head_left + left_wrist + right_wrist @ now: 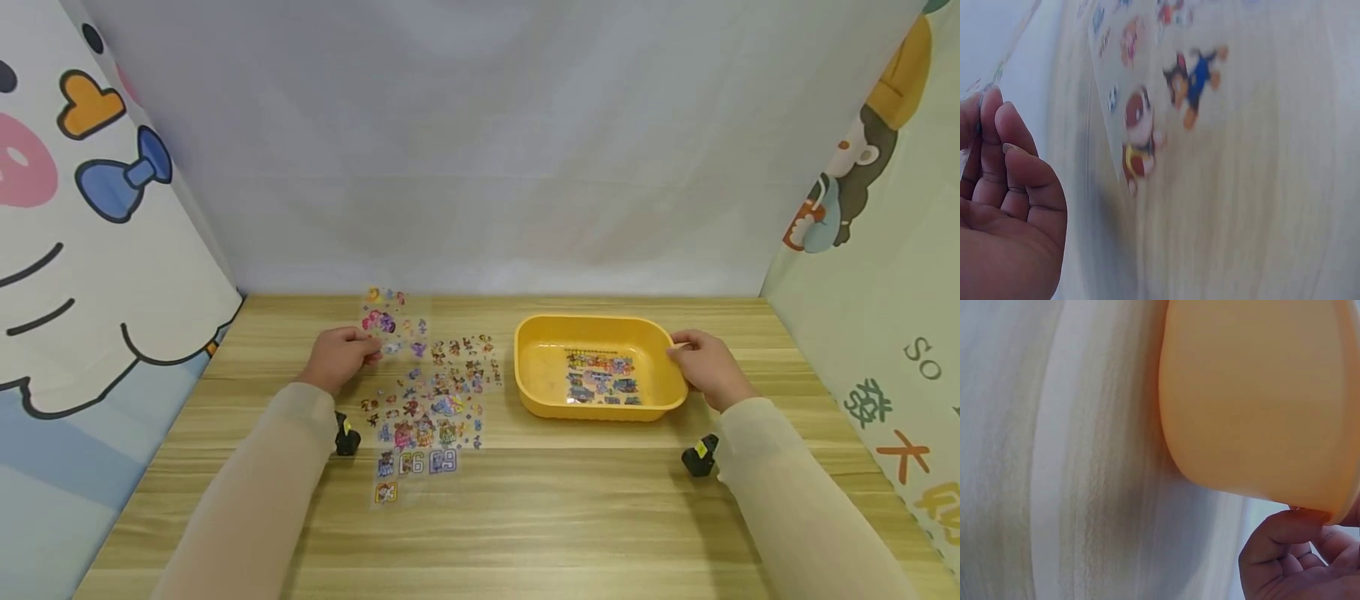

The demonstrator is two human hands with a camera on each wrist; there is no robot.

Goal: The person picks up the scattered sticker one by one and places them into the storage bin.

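My left hand (341, 357) pinches the left edge of a clear sticker sheet (408, 325) printed with small colourful cartoon figures. In the left wrist view, thumb and fingertips of the left hand (1013, 187) meet at the sheet's edge. More transparent sticker sheets (423, 433) lie overlapping on the table just right of and below that hand. My right hand (705, 365) grips the right rim of a yellow plastic basin (600, 412), with curled fingers under the rim in the right wrist view (1300, 550). Inside the basin lies another sticker sheet (600, 379).
The wood-grain table (555, 517) ends at a pale cloth backdrop (495, 167). Cartoon-printed cloths hang at the left (97, 275) and right (862, 333). A black device with a yellow mark sits at each wrist, left (347, 435) and right (700, 457).
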